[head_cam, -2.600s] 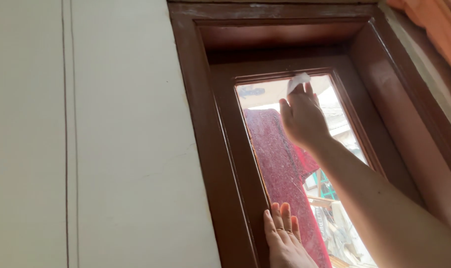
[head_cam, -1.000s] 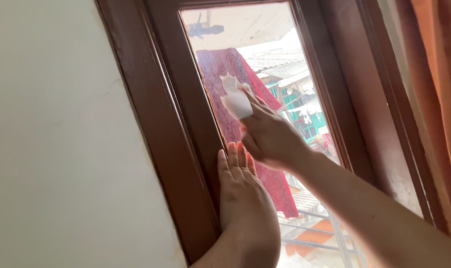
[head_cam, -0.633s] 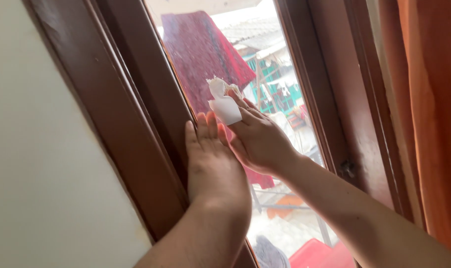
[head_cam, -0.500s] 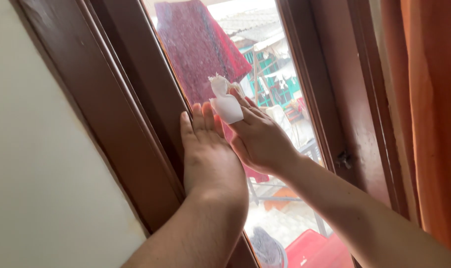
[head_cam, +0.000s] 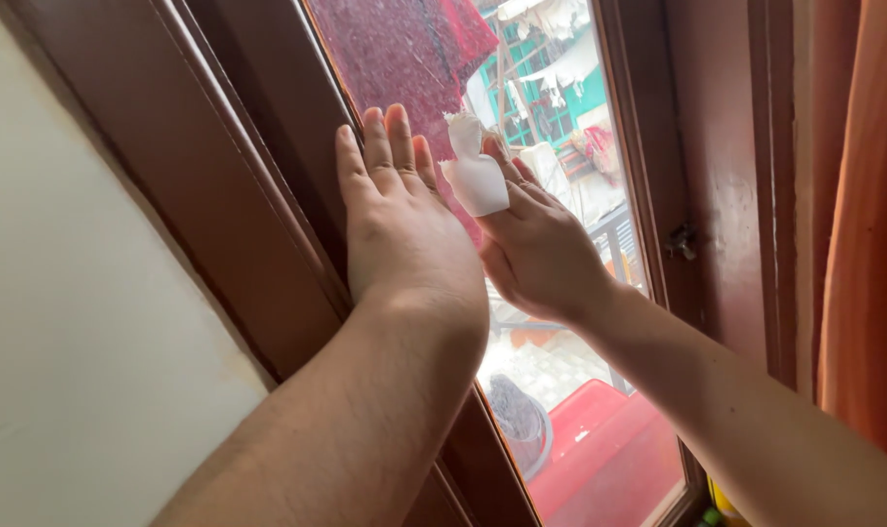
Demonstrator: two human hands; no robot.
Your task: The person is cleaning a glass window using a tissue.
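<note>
While the left hand (head_cam: 400, 229) is pressed flat and open against the window frame (head_cam: 268, 185) at centre, a white tissue (head_cam: 475, 174) is pinched against the glass (head_cam: 561, 127) by the right hand (head_cam: 541, 249).

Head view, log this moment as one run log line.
left hand: flat on window frame | right hand: pressing white tissue to glass pane | orange curtain: at right

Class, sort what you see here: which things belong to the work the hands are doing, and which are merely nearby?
In use: white tissue held in right hand; window glass; left hand flat against brown window frame.

Merely nearby: orange curtain; window latch; cream wall.
</note>
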